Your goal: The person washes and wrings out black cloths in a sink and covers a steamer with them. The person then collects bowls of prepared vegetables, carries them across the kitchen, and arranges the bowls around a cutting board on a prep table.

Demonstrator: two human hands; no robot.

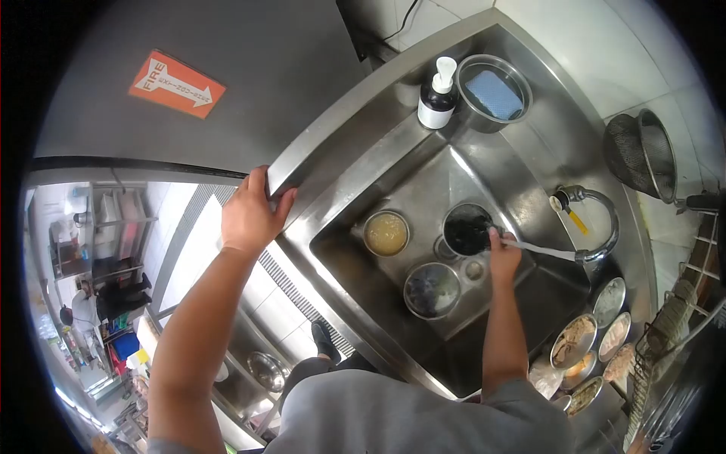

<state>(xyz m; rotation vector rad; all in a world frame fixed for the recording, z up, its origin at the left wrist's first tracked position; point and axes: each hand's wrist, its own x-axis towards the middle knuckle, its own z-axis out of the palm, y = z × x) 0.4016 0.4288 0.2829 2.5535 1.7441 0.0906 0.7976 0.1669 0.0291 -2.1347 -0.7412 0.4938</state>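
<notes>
My left hand (255, 210) grips the raised metal edge of the sink (333, 140), with the thumb on the near side. Down in the basin, my right hand (504, 256) has its fingers closed at the rim of a round metal bowl (466, 229) with dark contents. A stream of water (541, 250) runs from the curved faucet (605, 238) toward this hand and bowl. Beside it stands a bowl of yellowish, cloudy liquid (386, 233). Closer to me is another bowl (432, 290) holding water and something dark that I cannot make out.
A pump bottle (437, 102) and a tub (495, 113) with a blue sponge (495, 94) stand at the sink's back corner. A mesh strainer (639, 155) hangs on the wall. Several food-filled bowls (572, 342) crowd the right side. A person (117, 295) is far left.
</notes>
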